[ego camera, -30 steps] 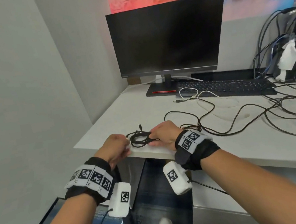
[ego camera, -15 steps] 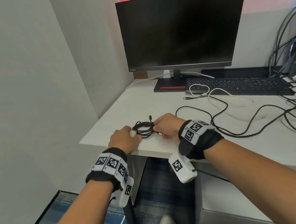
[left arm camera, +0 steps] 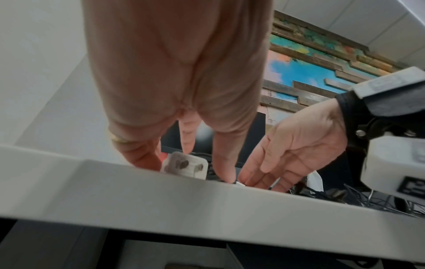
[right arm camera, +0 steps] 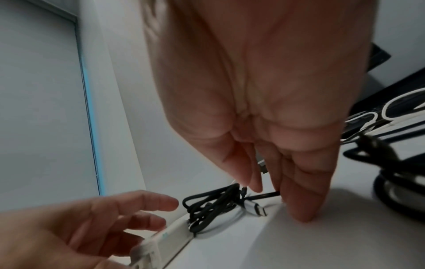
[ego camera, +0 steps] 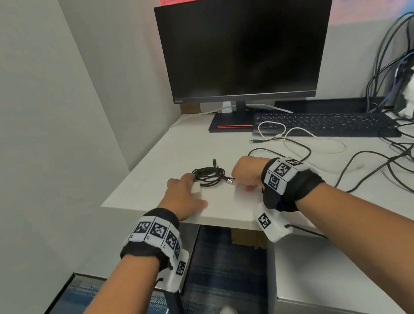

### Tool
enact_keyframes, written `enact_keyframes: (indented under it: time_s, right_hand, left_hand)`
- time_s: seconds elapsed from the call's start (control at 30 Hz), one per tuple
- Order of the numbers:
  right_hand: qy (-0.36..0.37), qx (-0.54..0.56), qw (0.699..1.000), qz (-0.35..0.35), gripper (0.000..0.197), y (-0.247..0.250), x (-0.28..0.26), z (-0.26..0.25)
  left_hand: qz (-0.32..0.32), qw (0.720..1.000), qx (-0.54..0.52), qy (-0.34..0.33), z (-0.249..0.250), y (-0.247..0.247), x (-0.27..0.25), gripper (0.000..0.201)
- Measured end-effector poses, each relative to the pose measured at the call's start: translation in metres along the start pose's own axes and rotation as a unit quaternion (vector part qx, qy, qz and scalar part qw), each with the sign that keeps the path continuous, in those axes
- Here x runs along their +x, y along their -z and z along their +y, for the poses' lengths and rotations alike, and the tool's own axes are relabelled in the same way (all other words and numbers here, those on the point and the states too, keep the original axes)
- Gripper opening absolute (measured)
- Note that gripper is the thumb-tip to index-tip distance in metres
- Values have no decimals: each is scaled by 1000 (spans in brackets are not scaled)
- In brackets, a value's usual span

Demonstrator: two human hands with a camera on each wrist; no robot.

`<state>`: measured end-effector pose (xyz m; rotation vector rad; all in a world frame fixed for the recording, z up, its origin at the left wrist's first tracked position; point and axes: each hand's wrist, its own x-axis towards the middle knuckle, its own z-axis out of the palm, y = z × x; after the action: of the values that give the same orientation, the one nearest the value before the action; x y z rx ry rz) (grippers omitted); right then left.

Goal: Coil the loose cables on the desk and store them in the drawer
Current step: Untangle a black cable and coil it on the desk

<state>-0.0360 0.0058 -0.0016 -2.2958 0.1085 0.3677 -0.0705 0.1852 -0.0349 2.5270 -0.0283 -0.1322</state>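
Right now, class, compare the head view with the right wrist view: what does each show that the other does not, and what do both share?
Only the head view shows the dark monitor, the black keyboard, the marker bands on both wrists and the shoe on the carpet.

Only the right wrist view shows, close up, the silver plug lying beside the right hand's fingertips.

Both show the coiled black cable on the white desk, the white adapter at the left hand, the right hand, and the loose white cable farther back.
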Motion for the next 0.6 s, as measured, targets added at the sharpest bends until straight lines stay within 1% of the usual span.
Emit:
enact_keyframes:
  time_s: [0.03, 0.1, 0.17, 0.23, 0.27, 0.33, 0.4, 0.53, 0.6]
  right_hand:
    - [-7, -10, 1000, -7, 37, 3, 2, 2]
    - [8, -49, 999, -16, 34, 8, 0, 3]
    - [12, -87, 996, -27, 21, 12, -1, 4]
    - [1, -116, 993, -31, 6, 15, -6, 6]
    - [-7, -131, 991, -32, 4, 15, -8, 7]
    - [0, -163, 986, -38, 14, 17, -12, 7]
    - [18, -165, 985, -43, 30, 20, -12, 7]
    - [55, -106, 992, 39, 43, 28, -7, 9]
    - [93, -42, 992, 73, 51, 33, -9, 8]
  left_hand:
    - [-6, 1000, 15, -10, 1, -1, 0, 80]
    - [-26, 998, 50, -26, 3, -4, 1, 84]
    - [-55, 993, 93, -39, 7, -9, 2, 82]
    - [-75, 986, 144, -40, 9, -13, 2, 78]
    - [-81, 983, 164, -35, 10, -15, 4, 77]
    - [-92, 979, 182, -23, 11, -18, 6, 76]
    - [-97, 978, 185, -16, 13, -21, 8, 75]
    - [-83, 979, 188, -5, 18, -25, 10, 78]
    - [-67, 981, 180, -1, 20, -28, 12, 82]
